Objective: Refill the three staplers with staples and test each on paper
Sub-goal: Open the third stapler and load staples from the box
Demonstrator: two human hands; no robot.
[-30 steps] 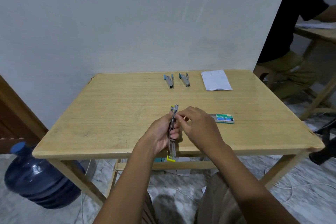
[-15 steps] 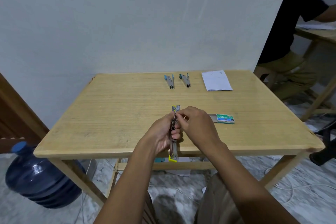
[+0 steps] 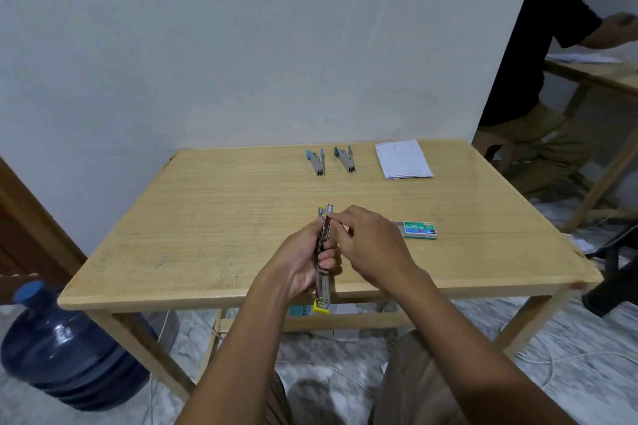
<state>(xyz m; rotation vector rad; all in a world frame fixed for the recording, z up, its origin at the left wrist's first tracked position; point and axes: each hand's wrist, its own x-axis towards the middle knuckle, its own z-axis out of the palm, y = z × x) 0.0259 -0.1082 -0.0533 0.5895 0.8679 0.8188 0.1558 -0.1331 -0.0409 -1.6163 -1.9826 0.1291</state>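
My left hand (image 3: pixel 299 262) grips a yellow-ended metal stapler (image 3: pixel 323 283), opened out lengthwise above the table's near edge. My right hand (image 3: pixel 371 245) has its fingertips pinched at the stapler's upper end; whether they hold staples is hidden. Two more staplers lie at the far side of the table: a light blue one (image 3: pixel 316 162) and a teal one (image 3: pixel 345 159). A white sheet of paper (image 3: pixel 403 159) lies to their right. A green staple box (image 3: pixel 419 230) sits just right of my right hand.
The wooden table (image 3: pixel 214 228) stands against a white wall. A blue water jug (image 3: pixel 65 348) stands on the floor at the left. A seated person (image 3: pixel 538 79) works at another table on the right. Cables and papers lie on the floor underneath.
Both hands and the stapler stay almost where they were. My right fingertips have shifted slightly along the stapler's upper end.
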